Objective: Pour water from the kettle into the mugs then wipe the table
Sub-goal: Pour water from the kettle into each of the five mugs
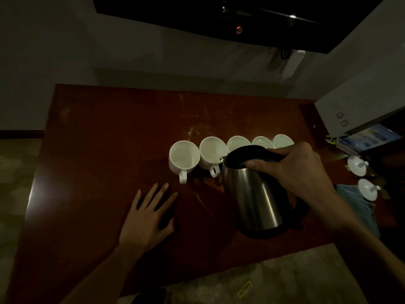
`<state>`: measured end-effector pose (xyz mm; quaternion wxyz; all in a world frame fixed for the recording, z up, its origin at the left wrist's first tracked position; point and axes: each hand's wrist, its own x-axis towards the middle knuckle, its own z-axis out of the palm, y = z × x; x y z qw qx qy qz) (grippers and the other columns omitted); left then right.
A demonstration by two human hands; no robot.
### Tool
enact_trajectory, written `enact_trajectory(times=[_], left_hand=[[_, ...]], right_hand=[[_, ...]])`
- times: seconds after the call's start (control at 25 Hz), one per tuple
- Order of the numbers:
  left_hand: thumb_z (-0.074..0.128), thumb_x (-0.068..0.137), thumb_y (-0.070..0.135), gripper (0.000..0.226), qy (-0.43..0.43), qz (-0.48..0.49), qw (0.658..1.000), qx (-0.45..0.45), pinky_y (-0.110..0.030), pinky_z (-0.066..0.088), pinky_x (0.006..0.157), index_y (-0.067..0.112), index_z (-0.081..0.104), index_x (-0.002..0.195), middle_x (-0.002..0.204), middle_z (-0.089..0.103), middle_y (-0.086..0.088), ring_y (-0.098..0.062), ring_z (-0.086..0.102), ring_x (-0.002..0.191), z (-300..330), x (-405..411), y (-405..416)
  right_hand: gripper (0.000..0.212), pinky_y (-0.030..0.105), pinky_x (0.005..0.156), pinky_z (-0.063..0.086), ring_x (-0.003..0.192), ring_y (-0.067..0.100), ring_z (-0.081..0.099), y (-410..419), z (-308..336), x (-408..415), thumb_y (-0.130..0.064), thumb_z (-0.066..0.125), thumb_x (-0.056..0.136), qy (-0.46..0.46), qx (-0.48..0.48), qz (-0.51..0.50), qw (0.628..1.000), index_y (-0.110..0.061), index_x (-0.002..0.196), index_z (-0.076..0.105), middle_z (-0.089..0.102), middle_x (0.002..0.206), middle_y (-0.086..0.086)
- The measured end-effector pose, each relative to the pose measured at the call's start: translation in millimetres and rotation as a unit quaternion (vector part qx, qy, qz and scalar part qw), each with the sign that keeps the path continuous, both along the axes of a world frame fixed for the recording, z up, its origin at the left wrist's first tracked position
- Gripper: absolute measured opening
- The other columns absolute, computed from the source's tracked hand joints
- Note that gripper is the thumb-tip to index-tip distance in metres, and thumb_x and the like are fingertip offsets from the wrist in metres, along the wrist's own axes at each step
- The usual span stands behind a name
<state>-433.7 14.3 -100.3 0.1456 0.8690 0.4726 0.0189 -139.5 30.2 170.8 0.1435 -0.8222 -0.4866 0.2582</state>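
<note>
The right hand (298, 172) grips the handle of the steel kettle (252, 189), tilted with its spout over the second mug (212, 151) in the row of five at frame centre. The left hand (146, 218) lies flat with fingers spread on the table (98, 139), whose left half lies bare to its edge.

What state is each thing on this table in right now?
Kettle: tilted, spout over the second mug from the left.
Right hand: grips the kettle's handle.
Left hand: flat on the table, fingers spread.
Leftmost mug: upright.
Blue cloth: lying at the table's right edge.
</note>
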Motion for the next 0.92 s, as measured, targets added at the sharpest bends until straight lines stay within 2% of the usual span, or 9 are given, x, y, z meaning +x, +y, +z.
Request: enact_trajectory(times=[0.16,0.4,0.64,0.92], left_hand=[[0.039,0.093,0.064,0.072,-0.003,-0.002,1.0,0.002,-0.056,0.007,0.121,0.037,0.024,0.158,0.168,0.013,0.0,-0.023,0.004,0.155,-0.6,-0.5,0.7],[0.039,0.093,0.063,0.071,-0.006,-0.001,1.0,0.004,-0.055,0.005,0.12,0.037,0.026,0.157,0.167,0.015,0.0,-0.024,0.007,0.155,0.6,0.5,0.7],[0.038,0.093,0.062,0.071,0.002,0.001,1.0,0.002,-0.057,0.008,0.12,0.037,0.025,0.158,0.168,0.014,0.0,-0.024,0.006,0.155,0.0,0.2,0.5],[0.04,0.093,0.062,0.071,-0.003,0.001,1.0,0.006,-0.055,0.005,0.121,0.036,0.027,0.157,0.167,0.016,-0.001,-0.024,0.008,0.155,1.3,0.0,0.2]], right_hand=[[0.089,0.037,0.07,0.062,0.077,0.011,0.071,-0.6,1.6,-0.2,-0.08,0.067,0.043,-0.007,-0.005,0.004,1.0,-0.026,0.113,0.076,0.076,0.09,-0.003],[0.095,0.044,0.074,0.062,0.082,0.016,0.071,2.1,5.2,-0.6,-0.09,0.061,0.034,-0.008,0.001,-0.002,1.0,-0.033,0.108,0.077,0.076,0.092,0.0],[0.083,0.043,0.071,0.062,0.076,0.014,0.07,4.1,7.1,-4.1,-0.084,0.065,0.039,-0.015,-0.002,-0.005,1.0,-0.032,0.103,0.078,0.075,0.083,0.0],[0.093,0.037,0.068,0.061,0.074,0.009,0.069,5.9,8.3,-4.8,-0.083,0.064,0.037,-0.013,-0.016,0.003,1.0,-0.028,0.11,0.078,0.074,0.084,-0.004]])
